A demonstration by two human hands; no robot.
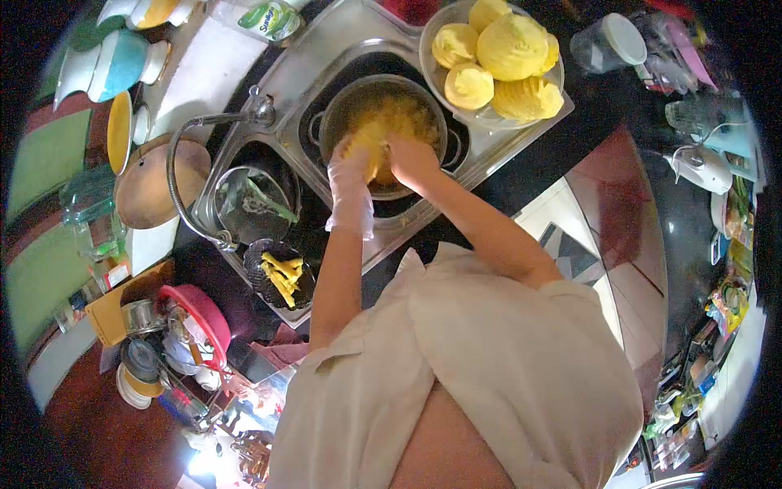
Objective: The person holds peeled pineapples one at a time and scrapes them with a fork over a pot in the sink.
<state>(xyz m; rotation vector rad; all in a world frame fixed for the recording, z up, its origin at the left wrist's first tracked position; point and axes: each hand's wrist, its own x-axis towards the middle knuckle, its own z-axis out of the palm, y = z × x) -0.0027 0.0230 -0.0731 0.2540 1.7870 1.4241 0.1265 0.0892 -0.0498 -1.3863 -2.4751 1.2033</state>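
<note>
A large metal pot [327, 122] with side handles stands in the right sink basin, holding yellow scraps. Over it, my left hand [349, 175], in a thin white glove, is closed round a yellow peeled fruit [369, 147]. My bare right hand [410, 163] touches the fruit's right side with its fingers curled; whether it grips a small tool cannot be made out. Behind and to the right, a clear bowl [436, 81] holds several peeled yellow fruits [511, 49]. A dark dish [259, 285] with yellow strips [283, 277] sits at the sink's lower left corner.
A curved faucet [175, 163] arches over the left basin, which holds a glass-like bowl [232, 204]. A round wooden board [159, 183] leans farther left. The pink basin [199, 314] stands lower left. A lidded plastic tub [623, 41] is at the upper right.
</note>
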